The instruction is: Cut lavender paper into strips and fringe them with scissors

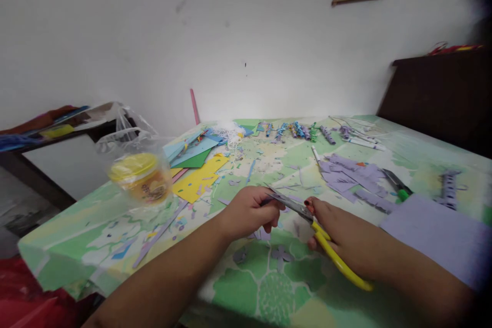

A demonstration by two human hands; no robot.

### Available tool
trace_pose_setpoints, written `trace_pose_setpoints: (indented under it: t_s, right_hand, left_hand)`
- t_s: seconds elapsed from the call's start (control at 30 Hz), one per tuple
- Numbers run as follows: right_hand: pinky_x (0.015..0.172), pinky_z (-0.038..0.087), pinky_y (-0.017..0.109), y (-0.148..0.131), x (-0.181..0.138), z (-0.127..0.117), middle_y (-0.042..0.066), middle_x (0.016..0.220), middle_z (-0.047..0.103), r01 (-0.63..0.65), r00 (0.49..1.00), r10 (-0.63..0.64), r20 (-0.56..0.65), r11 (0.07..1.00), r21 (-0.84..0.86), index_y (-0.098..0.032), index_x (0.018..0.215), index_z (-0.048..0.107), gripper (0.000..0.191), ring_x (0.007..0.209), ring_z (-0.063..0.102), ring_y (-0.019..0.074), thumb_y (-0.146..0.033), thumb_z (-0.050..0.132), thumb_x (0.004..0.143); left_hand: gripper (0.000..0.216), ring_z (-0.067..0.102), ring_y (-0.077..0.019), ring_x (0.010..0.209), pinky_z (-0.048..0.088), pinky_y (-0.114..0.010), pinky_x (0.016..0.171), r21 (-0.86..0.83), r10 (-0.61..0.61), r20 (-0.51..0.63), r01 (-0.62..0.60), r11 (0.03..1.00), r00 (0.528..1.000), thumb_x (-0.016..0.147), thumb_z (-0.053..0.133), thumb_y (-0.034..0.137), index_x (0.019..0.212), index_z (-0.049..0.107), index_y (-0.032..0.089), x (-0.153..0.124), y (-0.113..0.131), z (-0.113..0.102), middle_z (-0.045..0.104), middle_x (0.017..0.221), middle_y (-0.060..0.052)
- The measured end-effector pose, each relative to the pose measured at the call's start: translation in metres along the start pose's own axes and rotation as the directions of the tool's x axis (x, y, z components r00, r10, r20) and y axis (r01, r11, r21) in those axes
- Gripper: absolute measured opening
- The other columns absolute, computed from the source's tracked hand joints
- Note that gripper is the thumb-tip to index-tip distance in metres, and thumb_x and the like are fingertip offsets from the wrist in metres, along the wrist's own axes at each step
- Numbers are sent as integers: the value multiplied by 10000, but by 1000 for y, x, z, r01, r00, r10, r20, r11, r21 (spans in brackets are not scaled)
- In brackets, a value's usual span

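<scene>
My right hand point(338, 230) grips a pair of scissors point(294, 205) with yellow handles, its blades pointing left toward my other hand. The blades look slightly parted at the tips. My left hand point(253, 210) is closed, thumb against fingers, pinching a small dark purplish scrap of paper point(266, 200) right at the blades. Most of that scrap is hidden by the fingers. On the tablecloth below the hands lie a purple paper cutout point(282, 254) with rounded lobes and another small purple piece point(239, 255).
Purple paper strips point(348, 174), a cutter knife point(395, 182) and a purple sheet point(438, 233) lie right. Left are yellow paper point(202, 177) and a yellow-lidded tub point(140, 179) in a plastic bag. Fringed paper rolls point(300, 130) line the back, by the wall.
</scene>
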State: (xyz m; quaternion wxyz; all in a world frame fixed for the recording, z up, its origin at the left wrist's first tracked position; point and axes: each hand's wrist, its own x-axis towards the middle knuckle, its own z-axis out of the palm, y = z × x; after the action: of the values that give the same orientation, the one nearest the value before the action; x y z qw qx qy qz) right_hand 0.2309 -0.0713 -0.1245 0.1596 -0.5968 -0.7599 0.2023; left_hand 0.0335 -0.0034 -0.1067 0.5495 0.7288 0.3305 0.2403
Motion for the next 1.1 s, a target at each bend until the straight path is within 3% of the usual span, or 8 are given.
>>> trace_pose_setpoints:
  t_s: [0.17, 0.33, 0.53, 0.83, 0.97, 1.1]
  right_hand:
    - [773, 450, 379, 3, 0, 1, 149, 1016, 592, 25, 999, -27, -46, 998, -51, -148, 1040, 469, 330, 876, 591, 260, -347, 530, 784]
    - [738, 458, 383, 7, 2, 5, 152, 988, 603, 56, 996, -61, -63, 995, -78, -141, 1029, 466, 303, 823, 597, 251, -328, 519, 796]
    - [744, 446, 370, 5, 2, 4, 134, 992, 584, 34, 999, -34, 5, 997, -69, -164, 1018, 432, 269, 844, 588, 246, -301, 501, 797]
    - [816, 427, 396, 9, 2, -1, 129, 1075, 545, 32, 999, -31, 20, 997, -67, -190, 1067, 413, 389, 958, 547, 279, -328, 569, 738]
    - [856, 412, 408, 12, 3, 2, 156, 1110, 536, 36, 999, -37, -15, 997, -72, -156, 1109, 423, 439, 998, 535, 290, -350, 567, 742]
    - [799, 429, 378, 10, 2, 3, 135, 1044, 562, 28, 1000, -28, -3, 998, -50, -165, 1062, 442, 386, 930, 556, 273, -354, 550, 743]
  left_hand:
    - [98, 473, -44, 348, 367, -145, 368, -85, -73, 71, 79, 993, 995, 707, 508, 171, 627, 559, 143, 0, 0, -3, 525, 441, 63]
    - [71, 450, -45, 328, 339, -145, 334, -186, -68, 162, 98, 978, 984, 705, 539, 180, 653, 567, 140, -1, 0, -6, 517, 425, 66]
    - [63, 457, -49, 326, 340, -145, 326, -213, -64, 234, 115, 970, 970, 705, 579, 196, 685, 579, 136, -1, -3, -10, 527, 436, 63]
    - [206, 521, -40, 420, 381, -124, 407, 17, -45, 48, 44, 999, 998, 758, 486, 149, 564, 552, 139, -6, 9, -6, 540, 479, 42]
    - [218, 525, -48, 435, 385, -137, 413, 7, -49, 47, 49, 999, 998, 782, 496, 207, 587, 560, 134, -4, 5, -2, 557, 517, 27]
    - [196, 516, -44, 431, 377, -136, 410, 3, -35, 12, 35, 999, 999, 773, 514, 208, 595, 546, 134, -3, 1, 0, 561, 536, 26]
